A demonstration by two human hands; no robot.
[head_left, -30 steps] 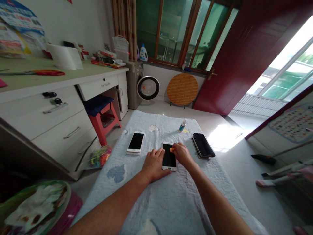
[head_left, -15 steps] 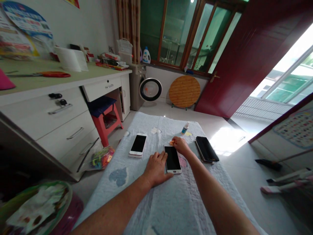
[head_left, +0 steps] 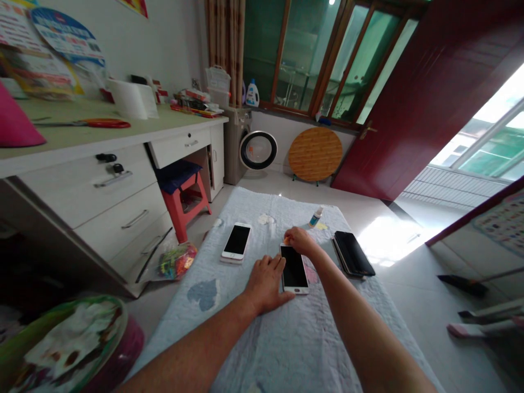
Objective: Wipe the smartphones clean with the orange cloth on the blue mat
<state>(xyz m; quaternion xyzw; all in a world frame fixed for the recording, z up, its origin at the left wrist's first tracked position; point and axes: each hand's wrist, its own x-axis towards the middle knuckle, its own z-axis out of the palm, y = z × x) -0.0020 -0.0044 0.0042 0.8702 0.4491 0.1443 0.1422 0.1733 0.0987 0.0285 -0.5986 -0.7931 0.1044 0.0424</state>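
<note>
A white phone with a dark screen (head_left: 294,268) lies face up on the pale blue cloth (head_left: 286,338). My left hand (head_left: 266,281) rests along its left side, fingers spread, fingertips at the edge and thumb near the bottom corner. At the phone's top end, my right hand (head_left: 299,240) pinches a small orange piece (head_left: 287,239), mostly hidden by the fingers. To the left, another white phone (head_left: 237,240) lies on top of a second one. Dark phones (head_left: 353,254) are stacked on the right. Behind my right hand stands a small spray bottle (head_left: 315,217).
A desk (head_left: 180,129) with drawers runs along the left, with a red stool (head_left: 187,204) beneath it. At the lower left is a bin (head_left: 130,339) beside a bag of colourful pieces (head_left: 178,261). Beyond the cloth stand a round wooden board (head_left: 315,154) and an open washer door (head_left: 258,150).
The whole view has shifted, so things appear slightly further right. My right hand has moved slightly left along the phone's top edge, and its fingers now cover more of the orange piece.
</note>
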